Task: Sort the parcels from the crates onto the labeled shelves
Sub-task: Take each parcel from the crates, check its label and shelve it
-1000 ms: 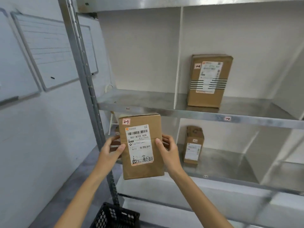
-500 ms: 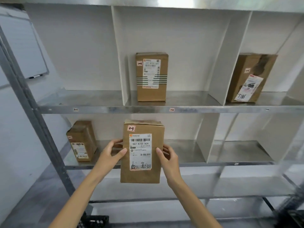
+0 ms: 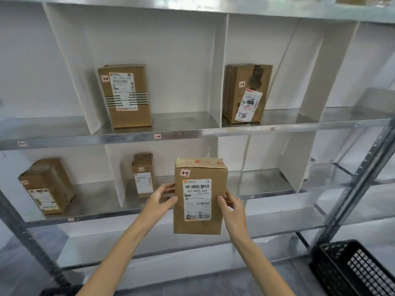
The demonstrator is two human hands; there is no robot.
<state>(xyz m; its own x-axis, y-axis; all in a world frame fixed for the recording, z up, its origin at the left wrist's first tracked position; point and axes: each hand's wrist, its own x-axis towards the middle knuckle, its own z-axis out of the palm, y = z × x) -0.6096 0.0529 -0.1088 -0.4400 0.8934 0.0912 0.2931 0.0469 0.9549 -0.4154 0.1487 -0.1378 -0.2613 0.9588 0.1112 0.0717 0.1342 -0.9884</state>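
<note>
Parcel (image 3: pixel 199 197) of brown cardboard hangs upright in the head view, gripped from both sides and clear of every shelf. The left hand (image 3: pixel 159 199) holds its left edge, thumb on the front face and fingers wrapped behind. The right hand (image 3: pixel 232 207) holds the right edge the same way, thumb lying against the white shipping label (image 3: pixel 197 199). A small sticker (image 3: pixel 185 173) at the top left corner of the parcel reads 2-3, and the label shows 507-N705 A34 under a barcode.

The parcel sits in front of the lower shelf (image 3: pixel 96 207), its bottom edge below that shelf's front lip. Just to its left, standing on the lower shelf, is a narrow parcel (image 3: pixel 143 175). Further left, past a white divider (image 3: pixel 115 174), a tilted parcel (image 3: pixel 46 185) rests in the end compartment.

On the upper shelf (image 3: pixel 192 133) a striped parcel (image 3: pixel 126 96) stands upright, marked 1-2, above a shelf tag (image 3: pixel 157 136) with the same mark on the front lip. In the next compartment to the right a darker parcel (image 3: pixel 245 92) stands with 7786 handwritten on its label.

A black crate (image 3: pixel 354 268) with a mesh wall sits low at the right, beside the grey metal upright (image 3: pixel 359 178) of the rack. What it holds cannot be seen.
</note>
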